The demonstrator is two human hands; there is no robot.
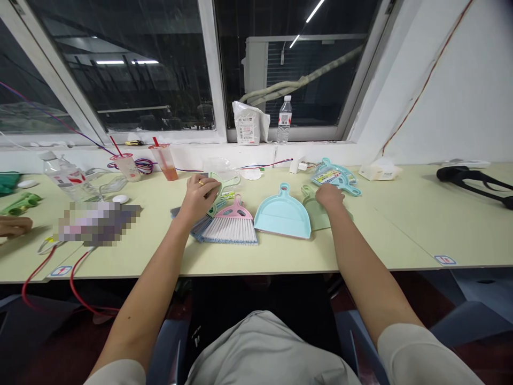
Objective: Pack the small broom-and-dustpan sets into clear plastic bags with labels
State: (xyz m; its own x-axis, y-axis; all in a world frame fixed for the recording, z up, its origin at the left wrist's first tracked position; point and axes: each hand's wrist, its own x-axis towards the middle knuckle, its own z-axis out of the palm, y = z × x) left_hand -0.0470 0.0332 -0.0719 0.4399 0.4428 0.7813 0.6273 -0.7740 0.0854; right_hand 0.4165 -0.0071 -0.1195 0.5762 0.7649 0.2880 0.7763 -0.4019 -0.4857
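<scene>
One green dustpan (pixel 317 218) lies partly hidden behind the right hand (pixel 329 195).

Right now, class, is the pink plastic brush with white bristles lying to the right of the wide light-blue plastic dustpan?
No, the pink plastic brush lies left of the light-blue plastic dustpan.

Blue dustpan (pixel 282 213): smooth plastic, slight gloss. Tabletop (pixel 390 224): smooth, matt. Bottle (pixel 284 122): clear plastic.

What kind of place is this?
Probably a shared workroom or office: tables pushed together under the windows, blue-grey chairs along them, and another person's hand at far left.
</scene>
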